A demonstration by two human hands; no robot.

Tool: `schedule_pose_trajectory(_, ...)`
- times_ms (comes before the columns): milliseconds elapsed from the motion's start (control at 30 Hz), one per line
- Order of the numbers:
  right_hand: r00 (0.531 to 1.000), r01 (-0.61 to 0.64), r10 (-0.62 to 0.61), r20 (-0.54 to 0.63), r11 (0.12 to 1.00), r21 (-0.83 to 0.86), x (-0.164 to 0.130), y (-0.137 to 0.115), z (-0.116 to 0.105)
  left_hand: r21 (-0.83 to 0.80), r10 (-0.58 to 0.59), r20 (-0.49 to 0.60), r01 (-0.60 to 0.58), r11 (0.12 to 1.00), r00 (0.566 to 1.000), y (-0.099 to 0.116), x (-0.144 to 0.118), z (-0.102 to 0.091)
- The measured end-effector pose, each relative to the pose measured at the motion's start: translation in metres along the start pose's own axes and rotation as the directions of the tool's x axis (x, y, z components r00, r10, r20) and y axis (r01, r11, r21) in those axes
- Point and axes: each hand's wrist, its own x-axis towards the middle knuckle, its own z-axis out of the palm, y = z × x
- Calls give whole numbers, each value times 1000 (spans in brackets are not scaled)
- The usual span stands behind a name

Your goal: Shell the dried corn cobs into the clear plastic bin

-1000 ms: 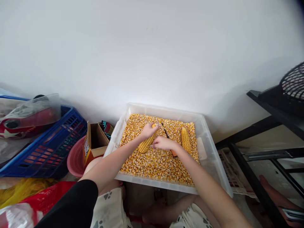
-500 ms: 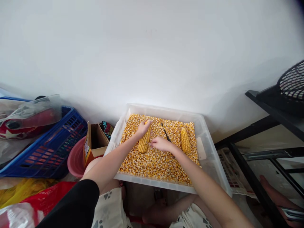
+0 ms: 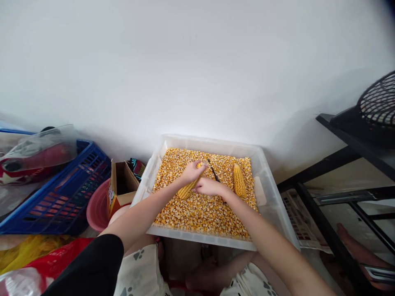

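Note:
My left hand is closed around the upper end of an ear of corn, which slants with its lower end toward me, just over the loose kernels. Against the ear's right side, my right hand has its fingers curled in; its fingertips are partly hidden. A second ear of corn lies on the kernels at the right. Between them rests a thin dark tool, its near end behind my right hand. Loose corn kernels fill the floor of a translucent plastic bin.
The bin stands against a white wall. To its left are an open cardboard box, a pink basin and a blue basket with bagged things. A black metal rack stands at the right, with a black mesh-like object on top.
The ear in my left hand has tilted, its upper end swinging right. My right hand, beside the ear before, now presses up against it. The view has shifted slightly.

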Motion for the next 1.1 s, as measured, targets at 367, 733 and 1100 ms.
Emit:
schedule_pose_trajectory(367,998,19,-8,61,982,-188,-7,-3,-2,156,259,188,-289,944,947,10,-12,3)
schedule_pose_trajectory(733,986,-88,56,-160,975,-205,-8,-13,-4,-375,-76,-69,44,926,995,-2,19,-33)
schedule_pose_trajectory(1100,973,-105,52,-227,968,-228,1,-14,9,-585,-250,-91,152,796,964,-22,23,-44)
